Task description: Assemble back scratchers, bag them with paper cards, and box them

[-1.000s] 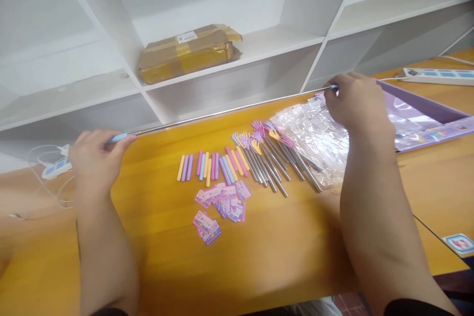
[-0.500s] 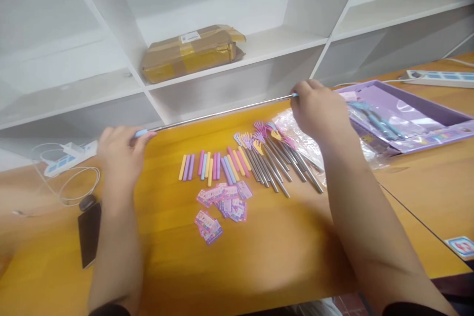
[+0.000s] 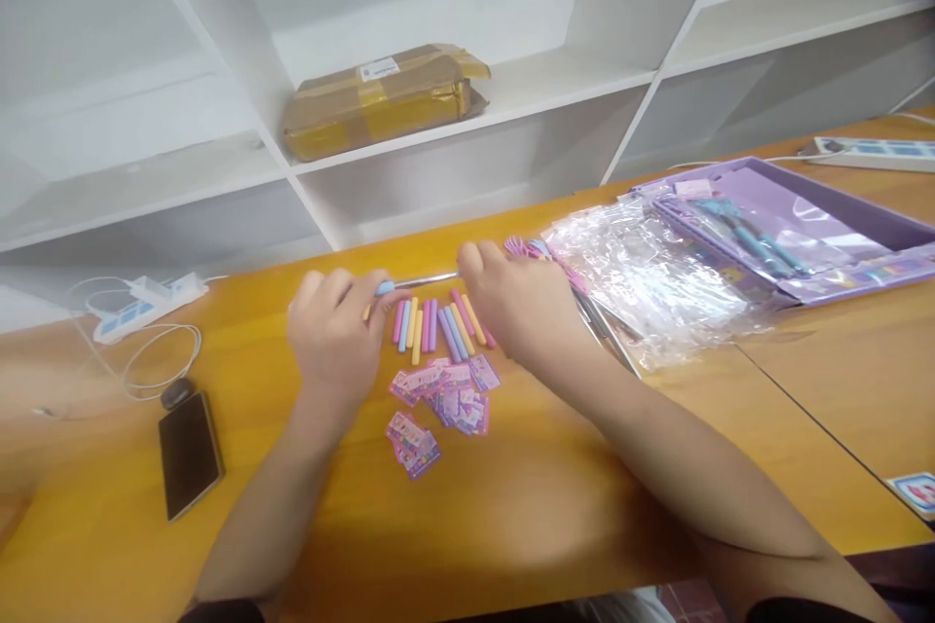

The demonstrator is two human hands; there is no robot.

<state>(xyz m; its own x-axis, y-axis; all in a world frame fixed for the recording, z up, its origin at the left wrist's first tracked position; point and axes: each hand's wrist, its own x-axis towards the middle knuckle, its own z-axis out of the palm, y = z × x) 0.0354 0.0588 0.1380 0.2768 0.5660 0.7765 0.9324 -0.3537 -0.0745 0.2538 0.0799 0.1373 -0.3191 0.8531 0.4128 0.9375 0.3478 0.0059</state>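
Note:
A thin metal rod (image 3: 425, 281) spans the gap between my hands above the table. My left hand (image 3: 337, 326) is closed on the rod's light blue end. My right hand (image 3: 515, 297) is closed round the other end, which its fingers hide. Below the rod lie several pink, purple, yellow and blue sticks (image 3: 416, 331), partly covered by my hands. Nearer me are small printed cards (image 3: 460, 404) in loose piles. Metal rods with coloured claw-shaped heads (image 3: 577, 282) lie mostly hidden behind my right hand and forearm.
Crumpled clear plastic bags (image 3: 650, 263) lie at the right beside a purple box (image 3: 840, 287). A phone (image 3: 190, 458) and a power strip (image 3: 150, 307) are at the left. A taped cardboard parcel (image 3: 380, 107) rests on the shelf (image 3: 555, 83) behind.
My hands have come much closer together, the left moving right and the right moving left and slightly down. The visible stretch of rod between them is far shorter.

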